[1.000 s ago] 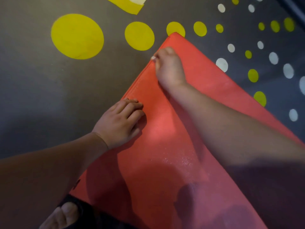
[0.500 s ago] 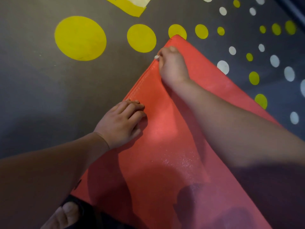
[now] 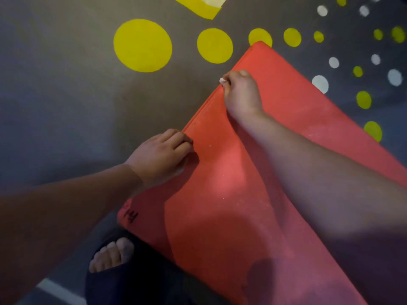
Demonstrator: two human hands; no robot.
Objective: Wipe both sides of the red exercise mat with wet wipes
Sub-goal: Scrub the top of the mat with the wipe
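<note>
Right hand (image 3: 242, 95) is fisted round a wet wipe (image 3: 222, 80), whose white tip sits on the side edge of the red exercise mat (image 3: 297, 111). Run it along this edge under steady pressure. Nearer the person, the curled fingers of the left hand (image 3: 160, 157) hold that edge; pin it flat.
</note>
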